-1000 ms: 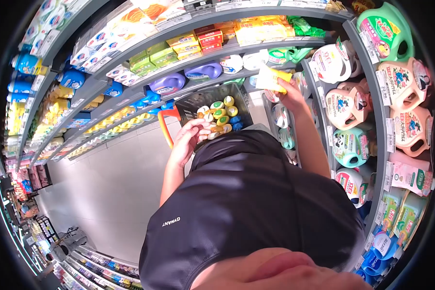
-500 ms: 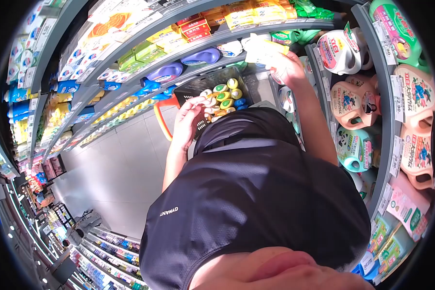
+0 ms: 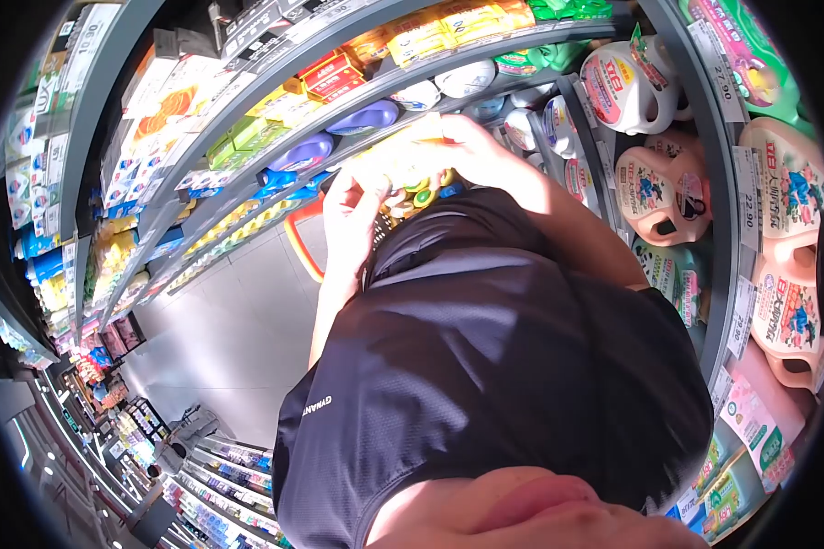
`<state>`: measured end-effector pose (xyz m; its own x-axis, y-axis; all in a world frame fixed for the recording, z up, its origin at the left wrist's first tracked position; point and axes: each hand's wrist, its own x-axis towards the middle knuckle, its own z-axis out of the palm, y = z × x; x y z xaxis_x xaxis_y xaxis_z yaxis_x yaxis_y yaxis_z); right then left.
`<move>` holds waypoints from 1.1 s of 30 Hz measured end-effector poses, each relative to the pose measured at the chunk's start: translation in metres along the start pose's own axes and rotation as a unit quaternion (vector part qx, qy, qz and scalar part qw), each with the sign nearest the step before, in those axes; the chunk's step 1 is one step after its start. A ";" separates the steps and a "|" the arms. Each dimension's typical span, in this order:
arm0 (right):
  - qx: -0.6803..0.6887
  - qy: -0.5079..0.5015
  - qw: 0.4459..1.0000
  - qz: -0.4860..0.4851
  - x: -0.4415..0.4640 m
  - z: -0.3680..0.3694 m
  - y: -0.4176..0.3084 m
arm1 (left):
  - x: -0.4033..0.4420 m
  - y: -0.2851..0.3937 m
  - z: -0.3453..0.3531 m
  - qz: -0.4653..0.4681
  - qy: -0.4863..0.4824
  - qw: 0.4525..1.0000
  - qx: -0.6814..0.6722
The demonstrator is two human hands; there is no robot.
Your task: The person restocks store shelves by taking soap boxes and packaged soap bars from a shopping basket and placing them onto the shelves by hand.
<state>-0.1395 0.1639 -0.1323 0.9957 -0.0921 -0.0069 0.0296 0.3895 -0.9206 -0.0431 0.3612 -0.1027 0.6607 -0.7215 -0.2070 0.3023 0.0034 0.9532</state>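
Purple bottles (image 3: 363, 117): far shelf. Peach bottles (image 3: 664, 197): right-hand shelves, beyond the right forearm. Green, yellow and blue goods (image 3: 423, 196): in dark basket (image 3: 384, 226), below the hands. Pale yellow packet (image 3: 398, 157): between both hands, washed out by glare. Right hand (image 3: 476, 151): pinching packet's right side. Left hand (image 3: 352, 197): curled at its left side; grip cannot be told. Orange handle (image 3: 301, 242): left of basket. Open floor (image 3: 233, 320): left.

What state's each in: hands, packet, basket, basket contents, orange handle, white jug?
Right hand: gripping the packet
Left hand: curled beside the packet; grip unclear
Packet: over the basket, glare-washed; sealed or opened unclear
Basket: holding round-topped items, partly hidden
Orange handle: out to one side
White jug: shelved, printed front showing
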 end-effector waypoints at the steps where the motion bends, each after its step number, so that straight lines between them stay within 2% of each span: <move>1: 0.025 0.030 0.998 -0.044 0.004 -0.001 0.015 | 0.002 0.003 0.005 -0.002 0.017 1.000 -0.005; 4: 0.087 0.022 0.996 0.004 0.008 -0.013 0.027 | 0.007 -0.003 0.005 0.001 0.046 0.999 0.004; 11: -0.007 0.021 0.999 0.048 0.008 -0.025 0.004 | 0.017 -0.005 0.008 0.020 0.050 0.997 0.060; 17: 0.042 -0.027 0.998 0.047 0.015 -0.036 0.012 | 0.020 -0.005 0.014 0.030 0.061 0.997 0.040; 18: 0.050 -0.041 0.998 0.023 0.015 -0.035 0.009 | 0.021 -0.008 0.011 0.035 0.056 0.997 0.042; 21: 0.046 -0.070 0.995 -0.045 0.010 -0.027 0.000 | 0.025 -0.025 0.001 0.025 0.040 0.994 -0.097; 23: 0.009 -0.078 0.994 -0.082 0.011 -0.023 0.002 | 0.024 -0.023 0.012 -0.002 0.027 0.990 -0.138; 26: 0.006 -0.036 0.996 -0.083 0.012 -0.018 0.000 | 0.023 -0.010 0.034 -0.075 0.009 0.979 -0.187; 27: 0.043 -0.011 0.995 -0.088 0.013 -0.015 -0.002 | 0.023 -0.012 0.033 -0.088 -0.005 0.978 -0.187; 30: 0.286 -0.021 0.957 -0.037 0.011 -0.030 -0.005 | 0.018 -0.013 0.034 -0.126 -0.015 0.975 -0.181; 31: 0.337 0.043 0.938 -0.071 0.014 -0.023 -0.001 | 0.015 -0.011 0.036 -0.140 -0.016 0.972 -0.188; 33: 0.400 0.038 0.915 -0.049 0.014 -0.026 -0.004 | 0.012 -0.012 0.035 -0.150 -0.023 0.969 -0.196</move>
<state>-0.1277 0.1369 -0.1387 0.9770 -0.2131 0.0051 0.2022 0.9190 -0.3385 -0.0627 0.3277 -0.1087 0.4745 -0.7610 -0.4424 0.7191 0.0452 0.6935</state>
